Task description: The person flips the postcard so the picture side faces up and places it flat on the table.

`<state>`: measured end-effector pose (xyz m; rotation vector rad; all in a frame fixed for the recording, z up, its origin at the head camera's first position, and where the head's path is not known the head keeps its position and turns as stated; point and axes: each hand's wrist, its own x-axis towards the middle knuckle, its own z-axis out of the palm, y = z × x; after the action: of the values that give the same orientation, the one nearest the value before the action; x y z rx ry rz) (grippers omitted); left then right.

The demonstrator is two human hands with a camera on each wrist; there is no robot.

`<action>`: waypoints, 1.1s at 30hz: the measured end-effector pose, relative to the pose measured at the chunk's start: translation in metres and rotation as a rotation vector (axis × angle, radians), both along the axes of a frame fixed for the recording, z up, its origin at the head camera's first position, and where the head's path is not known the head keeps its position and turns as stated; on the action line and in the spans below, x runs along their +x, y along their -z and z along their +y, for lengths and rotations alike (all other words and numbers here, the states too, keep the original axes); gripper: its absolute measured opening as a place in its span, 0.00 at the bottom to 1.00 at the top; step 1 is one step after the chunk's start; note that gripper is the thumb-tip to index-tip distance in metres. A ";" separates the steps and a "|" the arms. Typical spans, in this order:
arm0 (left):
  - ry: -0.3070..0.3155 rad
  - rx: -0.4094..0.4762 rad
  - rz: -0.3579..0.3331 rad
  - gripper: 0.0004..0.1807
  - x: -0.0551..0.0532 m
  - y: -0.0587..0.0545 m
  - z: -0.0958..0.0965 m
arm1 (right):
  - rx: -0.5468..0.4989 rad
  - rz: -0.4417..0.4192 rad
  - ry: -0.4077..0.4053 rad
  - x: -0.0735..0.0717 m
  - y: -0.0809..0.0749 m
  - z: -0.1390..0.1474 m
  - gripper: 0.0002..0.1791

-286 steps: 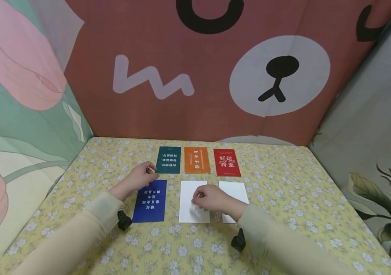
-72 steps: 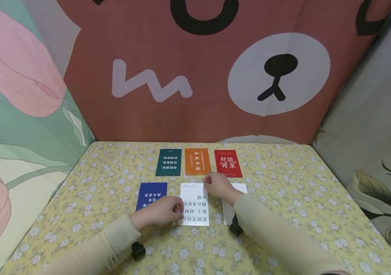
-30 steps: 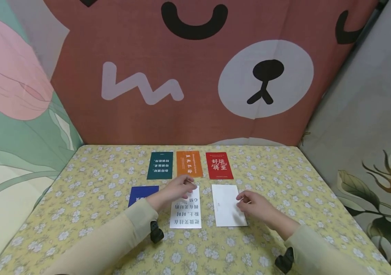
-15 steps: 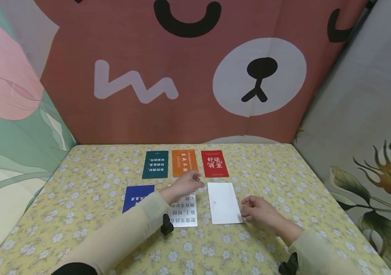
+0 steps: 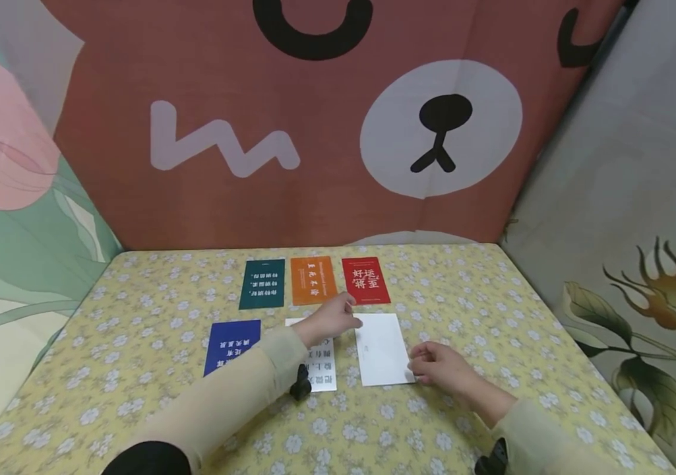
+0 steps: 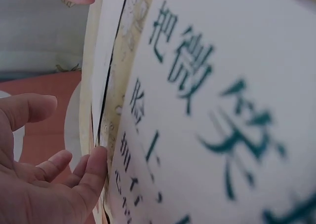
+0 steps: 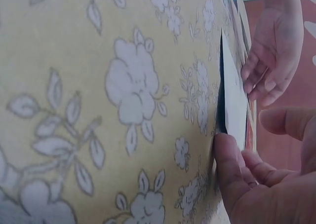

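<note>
A blank white card [image 5: 384, 356] lies in the front row, at its right end. My left hand [image 5: 330, 318] reaches across to its top left corner, fingertips at the edge and thumb apart. At the card's lower right edge is my right hand [image 5: 441, 367]. In the right wrist view a fingertip [image 7: 227, 145] touches the edge of the card [image 7: 234, 95], which looks slightly raised off the cloth, while another digit stays clear of it. A white card with dark lettering [image 5: 322, 376] lies partly hidden under my left forearm.
A blue card [image 5: 232, 340] lies at the left of the front row, partly covered by my sleeve. Behind stand in line a green card [image 5: 262, 284], an orange card [image 5: 312, 280] and a red card [image 5: 366, 280]. The yellow floral tablecloth [image 5: 153, 356] meets a printed cloth backdrop [image 5: 225, 211].
The middle front card, blank earlier, now shows lettering. My left hand has moved from the blue card to the right-hand white card; my right hand has moved to that card's right edge.
</note>
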<state>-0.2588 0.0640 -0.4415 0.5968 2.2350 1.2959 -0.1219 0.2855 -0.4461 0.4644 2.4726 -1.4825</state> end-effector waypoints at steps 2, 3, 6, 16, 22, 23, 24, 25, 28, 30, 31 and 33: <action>-0.008 -0.025 0.014 0.29 -0.001 0.001 0.003 | -0.007 -0.009 0.002 0.001 0.000 -0.001 0.18; -0.012 -0.040 0.020 0.29 -0.002 0.002 0.004 | -0.011 -0.015 0.000 0.001 0.000 -0.002 0.19; -0.024 -0.069 0.032 0.31 -0.005 0.002 0.008 | -0.029 -0.037 0.004 0.002 -0.004 -0.003 0.26; -0.024 -0.048 -0.039 0.32 -0.006 0.003 0.009 | -0.155 -0.062 0.064 0.000 -0.006 -0.010 0.29; -0.044 -0.015 -0.050 0.29 -0.008 0.007 0.008 | -0.195 -0.039 0.084 0.000 -0.003 -0.009 0.25; -0.048 -0.008 -0.048 0.29 -0.008 0.007 0.008 | -0.191 -0.031 0.082 0.000 -0.003 -0.009 0.26; -0.051 -0.002 -0.048 0.28 -0.008 0.007 0.007 | -0.176 -0.021 0.076 0.001 -0.002 -0.009 0.25; -0.054 0.007 -0.051 0.27 -0.008 0.007 0.007 | -0.157 -0.011 0.074 0.001 -0.001 -0.008 0.25; -0.062 0.016 -0.059 0.23 -0.008 0.008 0.007 | -0.087 0.005 0.074 0.001 0.000 -0.008 0.22; -0.064 0.024 -0.070 0.21 -0.007 0.008 0.007 | -0.063 0.010 0.063 0.002 0.000 -0.007 0.20; -0.067 0.029 -0.077 0.20 -0.007 0.008 0.007 | -0.063 0.012 0.058 0.002 0.000 -0.007 0.19; -0.081 0.035 -0.081 0.19 -0.008 0.008 0.006 | -0.081 0.020 0.043 0.003 -0.001 -0.008 0.19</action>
<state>-0.2664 0.0702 -0.4494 0.4627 2.1946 1.3767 -0.1190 0.2775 -0.4452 0.4933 2.4211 -1.6046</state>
